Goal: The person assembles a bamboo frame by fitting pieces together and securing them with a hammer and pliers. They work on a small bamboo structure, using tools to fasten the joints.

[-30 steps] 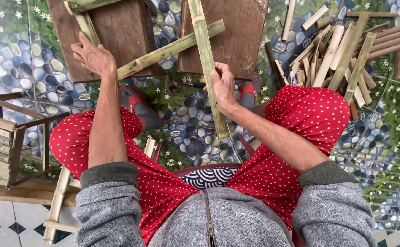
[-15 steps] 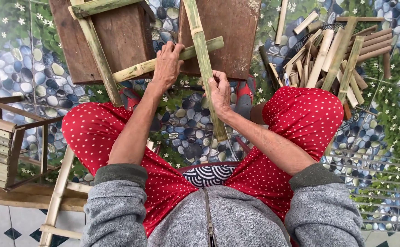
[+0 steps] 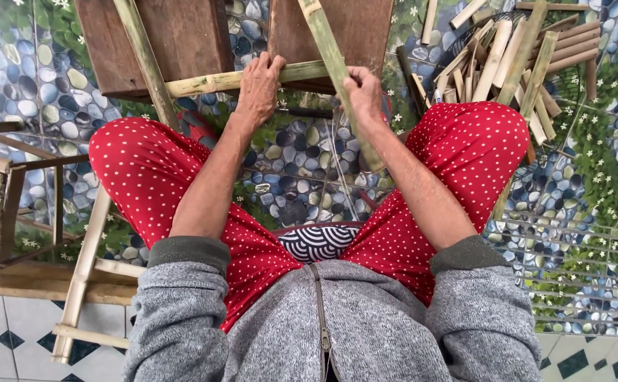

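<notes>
Between the knees, above the brown wooden block point(image 3: 160, 42), the left hand point(image 3: 259, 88) is curled around the horizontal bamboo rail point(image 3: 210, 81) while the right hand point(image 3: 364, 92) pinches the upright bamboo strip point(image 3: 334, 64), whose pale green, smooth, knotted length could slip or splinter if twisted against the joint.

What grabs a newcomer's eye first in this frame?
Probably the red polka-dot trousers filling the middle, knees spread over the pebble-patterned floor. Above them, at top centre, the left hand grips a horizontal bamboo crosspiece, and the right hand holds an upright bamboo pole where the two meet. A heap of cut bamboo sticks lies at upper right.
</notes>
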